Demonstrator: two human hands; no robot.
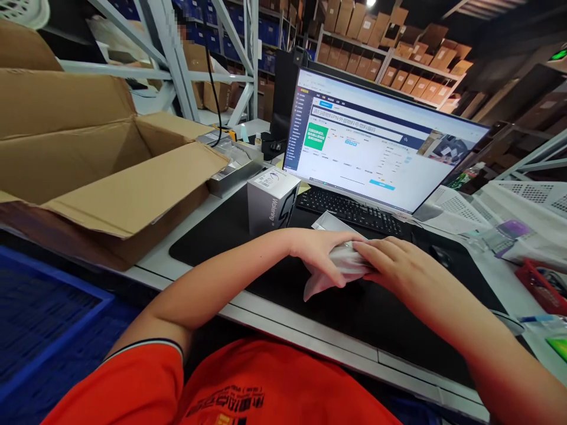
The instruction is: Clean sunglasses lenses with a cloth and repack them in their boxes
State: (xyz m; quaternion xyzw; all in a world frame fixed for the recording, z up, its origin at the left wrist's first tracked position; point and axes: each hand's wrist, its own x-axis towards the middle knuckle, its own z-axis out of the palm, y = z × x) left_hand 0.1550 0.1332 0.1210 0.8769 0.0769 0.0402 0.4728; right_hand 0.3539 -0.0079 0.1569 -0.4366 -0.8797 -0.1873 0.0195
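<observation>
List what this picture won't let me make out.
All in the head view:
Contents of the pale wrapping: hidden by its folds, the left hand and the right hand.
Floor of the cardboard box: hidden by its near flap.
Smallest text on the monitor: too small.
Far right part of the red basket: cut off by the picture's edge.

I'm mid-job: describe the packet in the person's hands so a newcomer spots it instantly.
Find the big lit monitor, then the black mat in front of it. Over the mat, the left hand and right hand hold the packet between them. Its crinkled, pale, cloudy wrapping sets it apart from the stiff, printed box standing nearby.
</observation>
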